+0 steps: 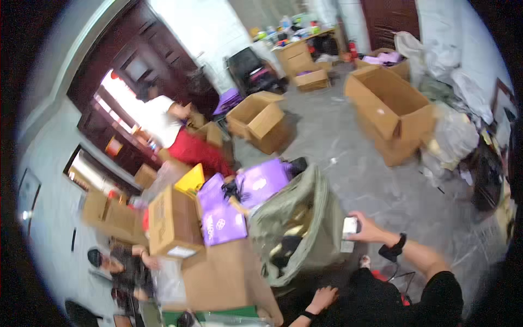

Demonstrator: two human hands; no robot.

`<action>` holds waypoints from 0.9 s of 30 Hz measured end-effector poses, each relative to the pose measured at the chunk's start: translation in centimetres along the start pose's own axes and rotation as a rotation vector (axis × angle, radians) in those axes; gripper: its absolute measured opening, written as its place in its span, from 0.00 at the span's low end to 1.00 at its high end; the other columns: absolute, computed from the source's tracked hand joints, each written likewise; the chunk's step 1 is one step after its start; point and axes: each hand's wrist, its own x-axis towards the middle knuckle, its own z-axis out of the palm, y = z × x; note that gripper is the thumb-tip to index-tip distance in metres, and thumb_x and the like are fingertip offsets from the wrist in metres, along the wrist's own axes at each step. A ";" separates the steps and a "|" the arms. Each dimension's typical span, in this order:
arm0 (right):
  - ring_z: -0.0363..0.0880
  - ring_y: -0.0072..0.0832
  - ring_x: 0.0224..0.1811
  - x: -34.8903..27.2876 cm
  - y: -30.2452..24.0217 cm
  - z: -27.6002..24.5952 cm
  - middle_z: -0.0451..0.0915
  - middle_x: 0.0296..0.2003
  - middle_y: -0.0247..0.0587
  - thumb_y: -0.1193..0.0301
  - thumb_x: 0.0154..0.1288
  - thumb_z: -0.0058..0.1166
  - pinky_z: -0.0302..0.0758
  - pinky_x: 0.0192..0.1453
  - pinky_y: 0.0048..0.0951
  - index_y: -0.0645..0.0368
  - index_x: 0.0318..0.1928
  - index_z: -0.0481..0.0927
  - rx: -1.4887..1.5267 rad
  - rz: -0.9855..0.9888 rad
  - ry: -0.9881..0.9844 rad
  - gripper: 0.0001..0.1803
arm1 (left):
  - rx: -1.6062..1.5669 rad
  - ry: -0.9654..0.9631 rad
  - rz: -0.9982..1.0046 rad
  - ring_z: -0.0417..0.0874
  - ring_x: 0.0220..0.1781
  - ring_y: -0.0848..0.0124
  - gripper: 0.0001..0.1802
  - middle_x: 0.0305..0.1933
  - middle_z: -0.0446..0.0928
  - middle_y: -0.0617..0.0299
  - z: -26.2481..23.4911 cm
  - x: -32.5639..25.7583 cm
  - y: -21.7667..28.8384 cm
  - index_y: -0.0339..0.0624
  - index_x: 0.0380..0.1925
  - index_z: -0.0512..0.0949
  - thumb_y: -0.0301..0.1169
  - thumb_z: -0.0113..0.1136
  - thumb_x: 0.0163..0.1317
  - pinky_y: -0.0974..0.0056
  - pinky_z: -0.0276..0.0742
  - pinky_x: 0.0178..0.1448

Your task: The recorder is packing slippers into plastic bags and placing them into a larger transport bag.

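Note:
My right hand (366, 228) is closed around a small white, box-shaped thing (349, 225), beside a large olive-green woven sack (333, 218). A black band circles that wrist. The sack stands with its mouth wide, and dark and yellowish pieces (294, 234) show inside it. My left hand (325, 298) is low in the view, over something dark below the sack, with fingers stretched out and nothing seen in them. To the left of the sack, purple printed bags (224, 224) lie by a sealed cardboard box (173, 222) on a brown cardboard-covered table (215, 278).
Large cardboard boxes with raised flaps (389, 103) stand on the grey floor (327, 131). White sacks (455, 133) line the right wall. A person in red and white (185, 141) bends near the door; another person (128, 272) is at the table's left. A cluttered desk (297, 49) stands behind.

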 end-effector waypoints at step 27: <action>0.65 0.40 0.55 -5.1 6.7 -4.6 0.68 0.49 0.47 0.62 0.45 0.59 0.58 0.57 0.42 0.57 0.61 0.55 -0.083 0.286 0.091 0.42 | 0.265 -0.928 0.933 0.76 0.42 0.54 0.16 0.40 0.75 0.48 3.6 27.7 6.0 0.43 0.43 0.74 0.38 0.49 0.58 0.55 0.70 0.46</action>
